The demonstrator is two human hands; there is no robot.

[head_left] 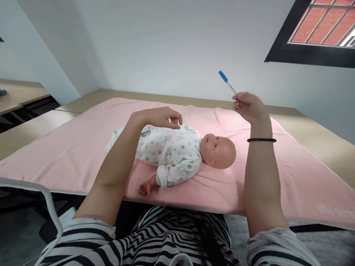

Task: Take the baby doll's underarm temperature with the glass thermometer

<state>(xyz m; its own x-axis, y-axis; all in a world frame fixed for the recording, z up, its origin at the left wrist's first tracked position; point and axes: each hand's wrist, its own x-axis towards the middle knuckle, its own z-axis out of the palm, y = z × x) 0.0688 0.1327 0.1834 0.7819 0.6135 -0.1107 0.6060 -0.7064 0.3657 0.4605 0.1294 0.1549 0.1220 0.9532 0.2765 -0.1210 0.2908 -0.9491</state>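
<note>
A baby doll (176, 147) in a white, patterned outfit lies on its back on a pink cloth (82, 146), its bald head to the right. One doll hand rests near the cloth's front edge. My left hand (162, 117) hovers over the doll's torso, loosely curled with thumb and fingers apart, holding nothing. Raised beyond the doll's head, my right hand (248, 106) pinches a thin white stick with a blue end (223, 76). The blue end points up and left, away from my fingers. Whether it is a thermometer or a pen, I cannot tell.
Beneath the cloth is a wooden table (323, 135) against a white wall (178, 40). A barred window (327, 24) is at upper right. On the left stands another table (19, 91) with a blue and white item on it. A white cable (49, 205) curves at lower left.
</note>
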